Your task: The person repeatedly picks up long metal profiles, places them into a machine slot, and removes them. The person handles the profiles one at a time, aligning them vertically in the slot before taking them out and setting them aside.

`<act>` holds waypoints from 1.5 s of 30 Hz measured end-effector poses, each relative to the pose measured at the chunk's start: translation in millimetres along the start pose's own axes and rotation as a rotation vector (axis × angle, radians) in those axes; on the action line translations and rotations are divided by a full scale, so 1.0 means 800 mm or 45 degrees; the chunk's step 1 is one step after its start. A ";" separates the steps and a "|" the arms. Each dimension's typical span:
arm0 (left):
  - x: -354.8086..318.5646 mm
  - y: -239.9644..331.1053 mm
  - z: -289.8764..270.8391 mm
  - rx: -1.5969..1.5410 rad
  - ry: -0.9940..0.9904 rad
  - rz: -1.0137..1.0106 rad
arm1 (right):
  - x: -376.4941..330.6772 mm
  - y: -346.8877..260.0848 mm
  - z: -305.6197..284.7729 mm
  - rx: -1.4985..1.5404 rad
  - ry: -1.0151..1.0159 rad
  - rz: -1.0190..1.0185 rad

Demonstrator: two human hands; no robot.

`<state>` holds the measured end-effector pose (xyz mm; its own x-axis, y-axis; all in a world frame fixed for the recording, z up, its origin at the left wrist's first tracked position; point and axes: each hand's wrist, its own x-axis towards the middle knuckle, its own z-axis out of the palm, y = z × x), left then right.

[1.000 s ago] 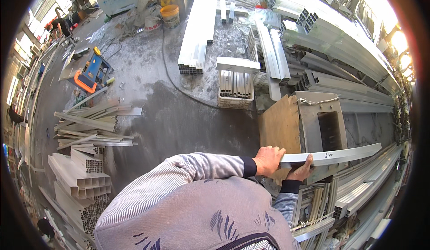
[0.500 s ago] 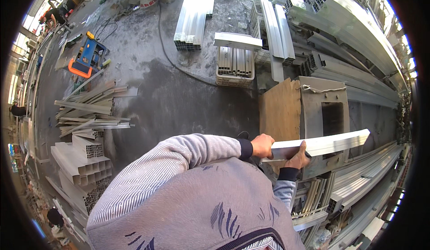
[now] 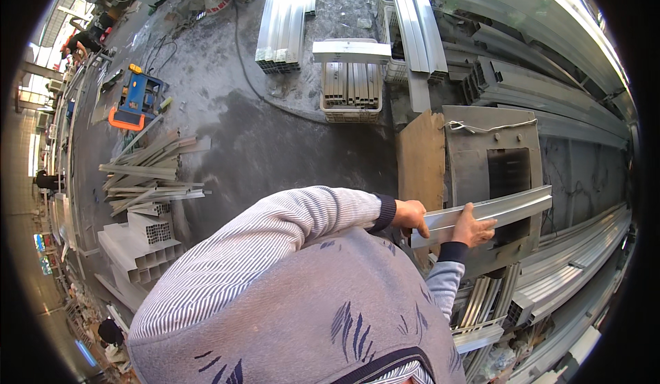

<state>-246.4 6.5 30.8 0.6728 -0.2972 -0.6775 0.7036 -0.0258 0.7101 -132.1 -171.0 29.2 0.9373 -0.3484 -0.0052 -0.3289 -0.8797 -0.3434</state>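
A silver aluminium profile (image 3: 517,204) lies slantwise in front of me on the right, with a grooved long side showing. My left hand (image 3: 412,217) is closed on its left end, the fingers bent over the edge. Farther along, my right hand (image 3: 474,228) holds it from the near side, with the thumb up on the face and the fingers stretched along it. Just beyond and beneath the profile is a box-like stand (image 3: 469,167) with a dark rectangular opening, which the profile partly covers.
A plywood panel (image 3: 421,171) flanks the stand. Ahead, a plastic crate (image 3: 352,114) holds short profiles, beside long stacked profiles (image 3: 280,37). Loose strips (image 3: 148,171) and square tubes (image 3: 141,250) lie left, near a blue-and-orange machine (image 3: 139,99). Long profiles (image 3: 564,277) fill the right side.
The profile has been turned about its length, so a grooved side now shows instead of a smooth bright face. My right hand has shifted, its fingers now stretched out along the profile.
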 end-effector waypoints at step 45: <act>-0.068 -0.079 -0.113 0.017 -0.276 -0.020 | -0.076 -0.058 0.045 -0.248 0.106 -0.138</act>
<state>-307.0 110.3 5.6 0.5960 -0.4949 -0.6324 0.7095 -0.0442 0.7033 -169.6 -97.5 12.0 0.9583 -0.2668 0.1023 -0.2503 -0.9565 -0.1500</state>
